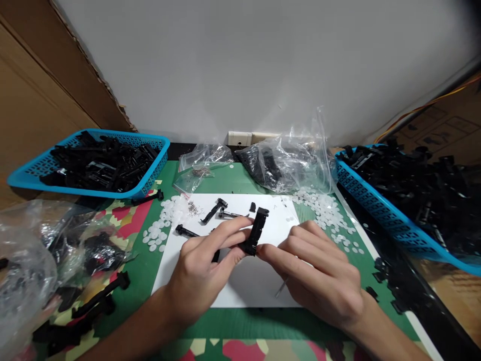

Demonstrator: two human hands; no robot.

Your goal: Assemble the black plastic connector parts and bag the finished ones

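Note:
My left hand pinches a long black plastic part between thumb and fingers, holding it just above a white sheet. My right hand has its fingers closed at the lower end of the same part; a thin metal pin shows under that hand. Loose black parts and a small heap of tiny metal springs lie on the sheet beyond my hands. White round washers are scattered at the sheet's left, with more white washers at its right.
A blue basket of black parts stands at the back left, another blue basket at the right. Clear bags of parts lie by the wall, and a crumpled bag at the left. Black pieces lie on the green mat.

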